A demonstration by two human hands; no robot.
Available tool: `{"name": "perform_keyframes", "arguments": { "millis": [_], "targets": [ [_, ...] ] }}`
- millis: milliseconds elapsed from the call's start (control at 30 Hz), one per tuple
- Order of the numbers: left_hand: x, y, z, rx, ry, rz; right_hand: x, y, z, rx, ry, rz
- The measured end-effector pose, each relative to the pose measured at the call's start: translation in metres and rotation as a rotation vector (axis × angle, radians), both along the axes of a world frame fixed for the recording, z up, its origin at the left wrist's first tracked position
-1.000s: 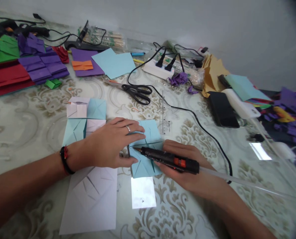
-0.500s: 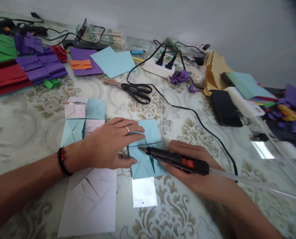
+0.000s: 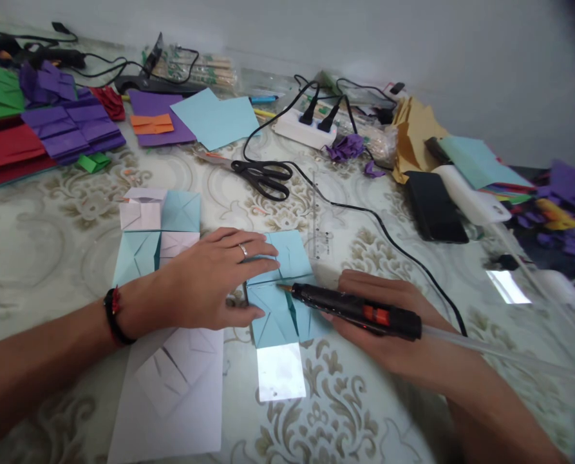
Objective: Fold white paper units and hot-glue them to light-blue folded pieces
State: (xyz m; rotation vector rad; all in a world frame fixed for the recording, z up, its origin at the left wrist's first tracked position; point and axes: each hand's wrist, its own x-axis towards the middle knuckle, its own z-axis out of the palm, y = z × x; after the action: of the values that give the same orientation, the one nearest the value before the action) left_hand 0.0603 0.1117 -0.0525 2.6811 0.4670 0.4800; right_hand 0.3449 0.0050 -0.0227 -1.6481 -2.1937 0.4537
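My left hand [image 3: 205, 277], with a ring on one finger, lies palm down with fingers spread, its fingertips on the left edge of a folded light-blue paper piece [image 3: 272, 322]. My right hand [image 3: 388, 328] is wrapped round a black glue gun [image 3: 359, 311] with an orange-red part and a clear stick out of its back. The gun's metal tip points left, at the seam across the blue piece. Left of it, under and beyond my left hand, are joined white and blue folded squares [image 3: 181, 209]. A white sheet [image 3: 171, 419] with a folded white piece on it lies below my wrist.
Black-handled scissors [image 3: 263, 177] and a clear ruler [image 3: 322, 225] lie beyond the blue piece. A black cable runs from a white power strip [image 3: 306, 129] to the right. Colourful folded papers [image 3: 75, 129] lie back left; a phone [image 3: 434, 206] and more papers are at the right.
My right hand and the glue gun have moved slightly right, with the tip sliding along the seam. My left hand stays on the blue piece. The whole view has shifted a little.
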Motion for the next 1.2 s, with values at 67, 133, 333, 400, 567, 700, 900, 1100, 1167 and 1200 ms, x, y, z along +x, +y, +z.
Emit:
{"name": "perform_keyframes", "arguments": {
  "millis": [67,133,333,400,567,700,900,1100,1167,1200],
  "targets": [
    [0.000,0.000,0.000,0.003,0.003,0.000,0.000,0.001,0.003,-0.074,0.001,0.053],
    [0.000,0.000,0.000,0.007,0.009,-0.003,-0.001,0.004,0.008,-0.127,0.004,0.076],
    [-0.001,0.000,0.000,-0.001,0.002,-0.004,0.000,0.004,0.008,-0.101,0.047,0.061],
    [-0.001,0.000,-0.001,-0.005,-0.003,-0.005,0.001,0.005,0.009,-0.138,0.061,0.071],
    [-0.001,0.000,-0.001,0.011,0.006,0.000,0.001,0.005,0.014,-0.185,0.049,0.086],
    [-0.001,0.000,0.000,0.016,0.017,-0.001,0.004,0.002,0.012,-0.137,0.061,0.079],
    [0.000,0.000,0.000,0.003,-0.001,-0.003,0.005,0.001,0.012,-0.100,0.088,0.112],
    [0.000,0.000,0.000,0.023,0.010,-0.002,0.010,-0.002,0.010,-0.088,0.091,0.122],
    [0.000,0.000,0.000,0.025,0.015,-0.001,0.014,-0.006,0.006,-0.016,0.082,0.098],
    [0.000,0.000,0.000,0.025,0.017,0.000,0.016,-0.008,0.004,0.016,0.071,0.078]
  ]
}}
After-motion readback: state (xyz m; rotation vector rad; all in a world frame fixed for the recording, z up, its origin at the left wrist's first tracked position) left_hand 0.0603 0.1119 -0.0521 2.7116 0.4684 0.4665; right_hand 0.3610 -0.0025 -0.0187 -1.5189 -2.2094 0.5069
